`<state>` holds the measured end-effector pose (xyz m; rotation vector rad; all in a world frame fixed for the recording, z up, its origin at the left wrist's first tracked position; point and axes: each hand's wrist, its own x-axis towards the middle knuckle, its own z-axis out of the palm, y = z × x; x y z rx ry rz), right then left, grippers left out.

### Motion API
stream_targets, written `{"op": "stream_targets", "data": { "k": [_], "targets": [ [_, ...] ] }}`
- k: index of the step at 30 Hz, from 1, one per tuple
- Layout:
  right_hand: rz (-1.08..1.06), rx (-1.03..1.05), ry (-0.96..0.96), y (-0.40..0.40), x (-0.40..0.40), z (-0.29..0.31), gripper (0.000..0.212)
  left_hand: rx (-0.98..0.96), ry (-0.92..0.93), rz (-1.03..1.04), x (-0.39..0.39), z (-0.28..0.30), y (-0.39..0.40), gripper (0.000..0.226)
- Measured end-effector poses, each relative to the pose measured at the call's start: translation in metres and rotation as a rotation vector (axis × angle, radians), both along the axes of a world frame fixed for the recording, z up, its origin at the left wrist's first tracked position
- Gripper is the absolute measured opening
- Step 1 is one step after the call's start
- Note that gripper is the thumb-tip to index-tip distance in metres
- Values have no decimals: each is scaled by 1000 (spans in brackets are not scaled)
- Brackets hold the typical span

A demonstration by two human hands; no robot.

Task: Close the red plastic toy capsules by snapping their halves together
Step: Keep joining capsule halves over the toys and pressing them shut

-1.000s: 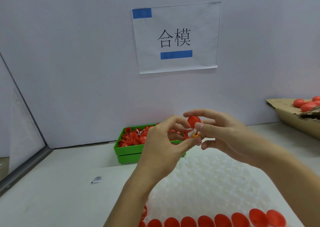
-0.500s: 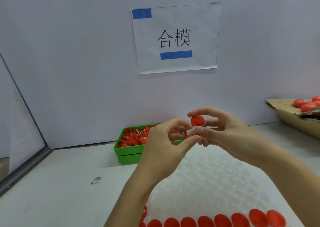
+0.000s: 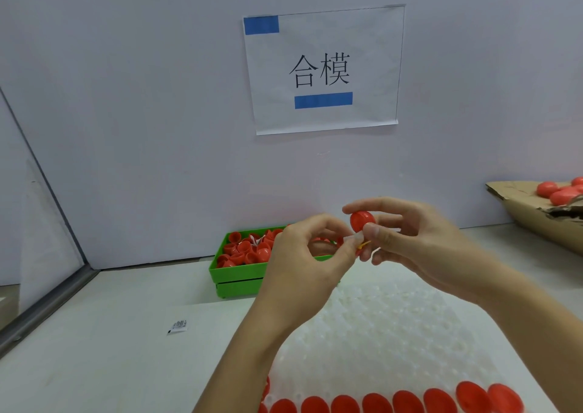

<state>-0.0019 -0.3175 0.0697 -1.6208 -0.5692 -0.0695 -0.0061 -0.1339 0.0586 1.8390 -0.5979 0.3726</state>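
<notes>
**Red capsule half held up between two hands above the white tray**

The right hand (image 3: 419, 242) pinches a red capsule half (image 3: 362, 220) between forefinger and thumb, raised in front of the wall and above the far end of the white bubbled tray (image 3: 394, 334); the half is a shallow round dome, glossy red, its domed outside turned toward the camera and slightly left, so that its short axis runs roughly toward the viewer and its flat rim faces away; whether a second half sits behind it cannot be told. Just below it, between the thumbs, a small pale piece with a yellow tip (image 3: 359, 243) shows, too blurred to name. The left hand (image 3: 303, 255) has its fingers curled, thumb and forefinger closed on that small piece, touching the right thumb.

Behind the hands stands a green bin (image 3: 233, 275) heaped with open red halves; a row of closed red capsules (image 3: 378, 403) lines the near edge of the tray; at the far right a cardboard box (image 3: 533, 214) holds more red capsules; a paper sign (image 3: 325, 69) hangs on the wall; a small printed sachet (image 3: 178, 327) lies on the table (image 3: 110, 349).
</notes>
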Motion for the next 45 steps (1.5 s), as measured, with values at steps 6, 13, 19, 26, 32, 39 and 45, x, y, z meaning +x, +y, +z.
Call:
{"op": "stream_targets", "data": {
  "k": [6, 13, 19, 26, 32, 39, 45],
  "targets": [
    [-4, -44, -41, -5, -1, 3, 30, -22, 2, 31, 2, -1, 2, 7],
    [-24, 43, -9, -3, -2, 4, 29, 3, -39, 18, 1, 0, 1, 9],
    [-5, 89, 45, -2, -2, 5, 31, 22, -73, 49, -1, 1, -1, 13],
    [-15, 49, 38, -6, -2, 5, 28, 25, -109, 102, 0, 0, -1, 14],
    [-85, -138, -127, -8, -5, 8, 34, 36, -118, 110, 0, 0, -2, 12],
    [-159, -195, -182, -3, -4, 7, 26, 110, -216, 133, -1, 2, -3, 10],
    [-137, -122, -190, -1, -4, 8, 24, 27, -236, 170, -3, 3, -5, 15]
  ]
}}
